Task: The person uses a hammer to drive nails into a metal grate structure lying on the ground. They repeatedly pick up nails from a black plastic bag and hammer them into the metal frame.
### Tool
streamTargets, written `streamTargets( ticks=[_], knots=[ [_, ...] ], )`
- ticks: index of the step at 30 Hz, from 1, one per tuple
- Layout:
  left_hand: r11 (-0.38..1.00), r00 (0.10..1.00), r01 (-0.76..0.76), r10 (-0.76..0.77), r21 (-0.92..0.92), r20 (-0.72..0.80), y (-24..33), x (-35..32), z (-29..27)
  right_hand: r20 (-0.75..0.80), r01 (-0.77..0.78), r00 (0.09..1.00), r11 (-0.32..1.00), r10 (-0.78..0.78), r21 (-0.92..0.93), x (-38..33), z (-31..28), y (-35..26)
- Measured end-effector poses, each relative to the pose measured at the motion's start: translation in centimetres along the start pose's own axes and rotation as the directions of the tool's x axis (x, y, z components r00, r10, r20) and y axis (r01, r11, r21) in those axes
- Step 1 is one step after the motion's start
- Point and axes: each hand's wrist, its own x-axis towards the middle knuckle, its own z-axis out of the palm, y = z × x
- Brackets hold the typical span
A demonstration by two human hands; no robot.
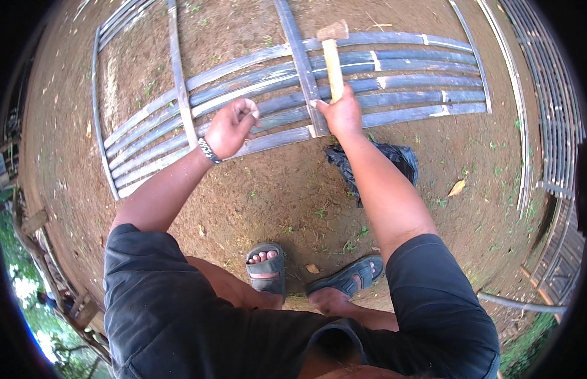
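My right hand (341, 116) is wrapped round the pale wooden handle of a hammer (332, 66), its rusty head pointing away from me. The thumb of that hand extends onto a dark crosspiece (298, 54) of a bamboo slat panel (426, 82) lying on the ground. Left of it, my left hand (230, 131) hovers over the near slats, with fingers curled and pinched together. Whatever is between those fingertips is too small to make out. A second crosspiece (181, 95) runs beside my left hand.
A crumpled black plastic bag (399, 159) lies on the soil under my right forearm. My sandalled feet (266, 268) stand behind the panel. Long bamboo strips (505, 57) and another slatted panel (549, 95) are at the right. Rough wooden poles (47, 252) edge the left side.
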Motion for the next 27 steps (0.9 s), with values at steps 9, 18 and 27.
streamTargets(
  ticks=[9,18,27],
  knots=[
    [0.839,0.977,0.215,-0.183,-0.500,0.113,-1.7,0.7,3.2,-0.039,0.043,0.998,0.999,-0.043,0.001,0.8,1.5,1.4],
    [0.944,0.989,0.134,-0.108,-0.302,0.101,-3.7,1.0,5.2,-0.034,0.060,0.998,0.998,-0.060,0.001,1.2,1.5,1.8],
    [0.960,0.979,-0.064,0.007,-0.272,-0.206,-2.2,5.7,5.7,-0.004,0.045,0.999,0.998,-0.045,0.032,0.7,0.9,1.0]
  ],
)
